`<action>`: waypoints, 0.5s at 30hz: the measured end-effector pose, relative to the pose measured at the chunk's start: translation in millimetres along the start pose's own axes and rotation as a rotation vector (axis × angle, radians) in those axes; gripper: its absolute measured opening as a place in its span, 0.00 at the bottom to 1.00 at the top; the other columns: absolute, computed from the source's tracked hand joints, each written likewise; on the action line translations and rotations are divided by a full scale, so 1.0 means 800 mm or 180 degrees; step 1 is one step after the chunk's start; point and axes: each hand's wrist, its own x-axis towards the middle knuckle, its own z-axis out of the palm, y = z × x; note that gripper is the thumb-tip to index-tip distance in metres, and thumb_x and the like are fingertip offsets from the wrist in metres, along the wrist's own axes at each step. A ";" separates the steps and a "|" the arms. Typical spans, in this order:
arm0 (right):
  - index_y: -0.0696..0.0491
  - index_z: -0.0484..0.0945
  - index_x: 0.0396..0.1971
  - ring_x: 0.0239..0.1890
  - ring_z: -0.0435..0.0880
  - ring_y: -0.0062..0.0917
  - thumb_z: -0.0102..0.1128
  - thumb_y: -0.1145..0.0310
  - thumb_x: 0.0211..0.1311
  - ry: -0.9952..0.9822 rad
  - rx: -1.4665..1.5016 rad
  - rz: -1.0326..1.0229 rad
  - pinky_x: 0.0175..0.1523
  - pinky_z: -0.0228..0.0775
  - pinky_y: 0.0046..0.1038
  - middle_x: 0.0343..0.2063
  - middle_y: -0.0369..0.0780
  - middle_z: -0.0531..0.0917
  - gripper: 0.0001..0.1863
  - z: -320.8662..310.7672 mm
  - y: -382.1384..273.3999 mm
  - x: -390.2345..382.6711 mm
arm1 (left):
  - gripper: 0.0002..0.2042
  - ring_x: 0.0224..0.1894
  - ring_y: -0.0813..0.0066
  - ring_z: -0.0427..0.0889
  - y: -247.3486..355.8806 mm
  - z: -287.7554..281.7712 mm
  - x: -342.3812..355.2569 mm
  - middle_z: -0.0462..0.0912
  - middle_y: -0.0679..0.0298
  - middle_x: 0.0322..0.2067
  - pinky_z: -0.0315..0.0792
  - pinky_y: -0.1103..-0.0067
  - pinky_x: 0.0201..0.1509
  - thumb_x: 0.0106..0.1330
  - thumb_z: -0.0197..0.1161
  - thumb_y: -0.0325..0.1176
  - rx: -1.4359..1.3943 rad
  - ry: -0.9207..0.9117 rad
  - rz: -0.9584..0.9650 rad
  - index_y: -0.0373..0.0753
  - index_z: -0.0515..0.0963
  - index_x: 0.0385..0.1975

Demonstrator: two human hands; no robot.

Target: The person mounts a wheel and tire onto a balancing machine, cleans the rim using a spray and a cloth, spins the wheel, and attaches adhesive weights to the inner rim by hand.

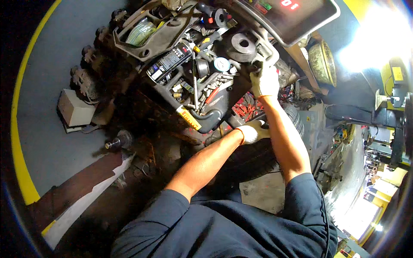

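Observation:
Both my hands wear white work gloves with orange cuffs. My left hand point(254, 132) is low over the upper part of a black tyre point(247, 165), with its fingers curled about something dark that I cannot make out. Farther away, my right hand point(264, 81) is closed at the right edge of a black tool tray point(211, 122). A small dark piece shows at its fingertips, too hidden to name. Close by on the tray stands a dark round cone point(241, 45) with a centre hole. Red parts point(245, 107) lie between the tray and the tyre.
The tray carries a black spray can point(170, 62), a red-handled tool point(211, 95), a round white-blue disc point(221, 64) and several small metal pieces. A lit display panel point(292, 17) overhangs the far side. A white box point(77, 107) and a torn brown sheet point(81, 182) lie left.

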 end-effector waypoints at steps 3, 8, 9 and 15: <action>0.54 0.78 0.44 0.46 0.77 0.51 0.68 0.61 0.53 -0.0493 0.0077 0.0105 0.49 0.71 0.48 0.43 0.56 0.77 0.20 -0.007 0.002 0.011 | 0.35 0.57 0.63 0.79 0.002 0.006 0.008 0.83 0.51 0.54 0.70 0.71 0.60 0.61 0.65 0.59 0.0252 0.0253 0.0036 0.33 0.77 0.58; 0.56 0.78 0.50 0.47 0.80 0.35 0.67 0.61 0.56 -0.1283 0.1631 0.0517 0.53 0.72 0.35 0.42 0.45 0.81 0.23 -0.092 0.087 -0.009 | 0.31 0.52 0.71 0.79 0.087 -0.005 -0.042 0.84 0.58 0.50 0.71 0.72 0.58 0.65 0.64 0.55 0.0328 0.0001 -0.0879 0.31 0.80 0.54; 0.57 0.77 0.50 0.47 0.81 0.28 0.68 0.62 0.57 -0.1605 0.2118 0.0955 0.54 0.72 0.29 0.42 0.42 0.81 0.23 -0.150 0.098 -0.017 | 0.30 0.51 0.69 0.80 0.066 -0.006 -0.032 0.85 0.57 0.49 0.72 0.72 0.57 0.67 0.62 0.55 0.0206 0.0095 -0.0669 0.31 0.79 0.55; 0.53 0.70 0.57 0.46 0.84 0.28 0.63 0.65 0.65 0.0471 0.4646 0.2484 0.51 0.76 0.28 0.49 0.47 0.84 0.23 -0.296 0.310 -0.299 | 0.22 0.53 0.70 0.80 0.003 0.006 -0.009 0.84 0.59 0.52 0.72 0.72 0.62 0.75 0.56 0.44 -0.0982 0.0250 -0.0122 0.33 0.77 0.57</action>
